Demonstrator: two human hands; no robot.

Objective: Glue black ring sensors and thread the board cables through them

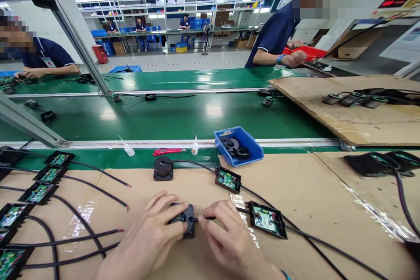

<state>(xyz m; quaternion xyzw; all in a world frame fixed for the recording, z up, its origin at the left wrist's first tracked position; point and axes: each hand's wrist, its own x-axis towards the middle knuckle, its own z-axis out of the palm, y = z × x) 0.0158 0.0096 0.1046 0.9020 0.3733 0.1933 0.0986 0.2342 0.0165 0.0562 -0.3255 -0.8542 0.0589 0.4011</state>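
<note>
My left hand (157, 227) is closed round a small black square-based housing (189, 215) on the cardboard, thumb and fingers across its sides. My right hand (225, 232) pinches the black cable (196, 219) where it enters the housing's right side. Beyond the right hand, this cable appears to run to an open black box with a green circuit board (267, 218). Farther up, a similar round-topped black housing (163, 169) is wired to another open circuit-board box (228, 179). Fingers partly hide the held housing's inside.
More open circuit-board boxes (39, 191) with loose cables lie at left. Behind stand a blue bin (252, 153) of black rings, a red cutter knife (169, 152) and two small bottles (194, 148). A green conveyor (183, 118) and co-workers (272, 30) are beyond; cardboard overhangs at right.
</note>
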